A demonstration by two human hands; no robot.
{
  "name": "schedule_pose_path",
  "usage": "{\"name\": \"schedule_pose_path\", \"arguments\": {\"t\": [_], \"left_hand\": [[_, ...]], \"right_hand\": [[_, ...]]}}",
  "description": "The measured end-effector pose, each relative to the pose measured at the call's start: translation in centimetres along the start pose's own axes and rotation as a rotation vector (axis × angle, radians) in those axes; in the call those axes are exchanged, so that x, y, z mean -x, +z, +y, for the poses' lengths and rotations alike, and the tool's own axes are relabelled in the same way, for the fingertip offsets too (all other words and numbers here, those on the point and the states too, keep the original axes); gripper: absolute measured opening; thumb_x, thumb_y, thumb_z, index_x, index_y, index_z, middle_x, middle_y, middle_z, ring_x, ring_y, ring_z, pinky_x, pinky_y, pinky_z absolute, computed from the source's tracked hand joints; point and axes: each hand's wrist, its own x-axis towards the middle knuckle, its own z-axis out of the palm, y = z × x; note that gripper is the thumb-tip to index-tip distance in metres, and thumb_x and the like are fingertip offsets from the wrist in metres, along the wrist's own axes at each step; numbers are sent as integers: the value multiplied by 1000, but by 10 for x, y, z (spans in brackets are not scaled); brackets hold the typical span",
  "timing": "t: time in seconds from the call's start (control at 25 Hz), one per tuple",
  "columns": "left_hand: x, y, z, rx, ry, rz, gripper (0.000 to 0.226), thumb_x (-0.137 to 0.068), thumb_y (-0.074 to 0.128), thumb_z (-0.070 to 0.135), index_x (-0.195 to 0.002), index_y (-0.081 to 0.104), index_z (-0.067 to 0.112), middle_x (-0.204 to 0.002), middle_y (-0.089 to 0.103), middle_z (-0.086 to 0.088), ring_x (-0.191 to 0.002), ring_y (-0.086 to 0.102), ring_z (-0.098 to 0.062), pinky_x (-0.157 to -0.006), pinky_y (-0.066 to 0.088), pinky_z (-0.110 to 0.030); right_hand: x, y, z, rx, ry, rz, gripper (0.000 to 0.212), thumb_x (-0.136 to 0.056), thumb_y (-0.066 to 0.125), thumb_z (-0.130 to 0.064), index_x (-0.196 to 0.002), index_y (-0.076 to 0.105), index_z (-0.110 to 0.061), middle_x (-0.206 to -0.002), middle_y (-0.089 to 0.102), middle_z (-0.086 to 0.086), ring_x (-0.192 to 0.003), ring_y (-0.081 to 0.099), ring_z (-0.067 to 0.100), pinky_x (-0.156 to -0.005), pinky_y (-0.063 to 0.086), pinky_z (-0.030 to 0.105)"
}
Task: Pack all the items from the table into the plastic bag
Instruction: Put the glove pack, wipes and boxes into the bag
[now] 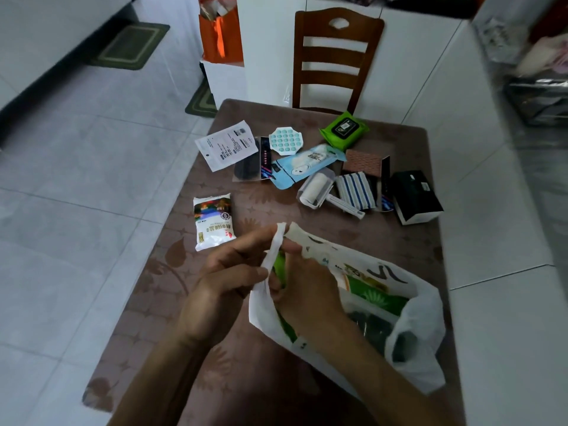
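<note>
A white plastic bag point(408, 321) with green print lies on the brown table point(172, 272) near me, with dark and green things inside. My left hand point(221, 284) pinches the bag's handle strip at its left rim. My right hand point(304, 287) grips the rim beside it, fingers inside the opening. Loose on the table lie a salt packet point(213, 221), a white printed pouch point(226, 144), a teal bubble pad point(285, 139), a green wipes pack point(344, 129), a blue pouch point(304, 166), a lint roller point(319, 192), a striped cloth point(355, 190) and a black box point(415, 196).
A wooden chair point(333, 56) stands at the table's far end. An orange bag point(219, 35) sits on a white stand beyond the table's left corner. White cabinets run along the right. Tiled floor lies to the left, with a green mat point(201, 101).
</note>
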Motion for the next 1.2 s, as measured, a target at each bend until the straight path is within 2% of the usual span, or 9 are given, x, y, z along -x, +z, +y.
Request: {"name": "schedule_pose_path", "arguments": {"t": [0.16,0.24,0.48,0.72,0.8,0.88,0.96,1.04,1.2], "left_hand": [[-3,-4,7,31,-21,24,61,-69,40,-5,-126,60,6,-118,70,-16,-107,67,-31,-79,59,-39],[-13,-8,4,15,-45,22,64,-69,39,-9,-127,60,7,-118,69,-15,-102,68,-30,-74,60,-41],[-12,-10,0,96,-57,88,60,-69,40,-9,-116,71,15,-112,71,-14,-102,68,-29,-76,60,-36],[-8,4,4,-146,-85,187,38,-90,45,-7,-112,68,14,-99,74,-10,-90,69,-25,-73,61,-31],[-14,9,4,-178,-73,183,36,-91,47,-6,-111,68,15,-91,74,-4,-76,65,-22,-64,60,-27],[-19,20,2,-194,-53,189,34,-90,49,-5,-110,68,15,-84,73,-1,-65,61,-16,-57,56,-23],[-21,30,0,-182,-58,215,31,-90,51,-4,-111,67,12,-76,71,-1,-55,57,-11,-52,53,-21],[-26,34,3,-160,-95,245,27,-90,54,-1,-112,67,6,-65,65,-3,-51,52,-12,-47,49,-22],[-26,25,34,-75,-40,187,34,-73,58,5,-105,63,-6,-59,39,-8,-51,28,-15,-47,23,-25]], "right_hand": [[-42,-40,24,-372,195,-372,20,-81,68,-35,-97,59,-27,-86,67,-4,-81,68,15,-66,55,29],[-53,-40,28,-386,204,-429,20,-80,70,-33,-96,67,-21,-88,70,1,-80,68,16,-72,59,33],[-48,-6,44,-218,87,-346,38,-79,70,-47,-112,71,-28,-109,70,-6,-80,61,5,-68,44,17],[21,-80,64,65,109,142,56,-87,57,-57,-134,50,-27,-135,54,-2,-119,49,16,-94,42,34],[58,-109,95,372,352,27,77,-83,61,-58,-145,26,-29,-149,36,3,-134,35,27,-102,35,43],[89,-119,126,406,625,-180,85,-80,64,-54,-145,17,-27,-136,44,8,-120,49,31,-93,41,43],[105,-117,147,4,690,-180,55,-85,64,-31,-133,41,-18,-101,63,6,-85,63,26,-75,51,38],[101,-116,142,-663,643,41,20,-91,55,-4,-110,60,-9,-74,64,9,-52,56,21,-54,49,35],[90,-163,106,-1180,446,491,28,-94,45,5,-84,57,-18,-60,56,10,-33,27,9,-37,18,19]]}}
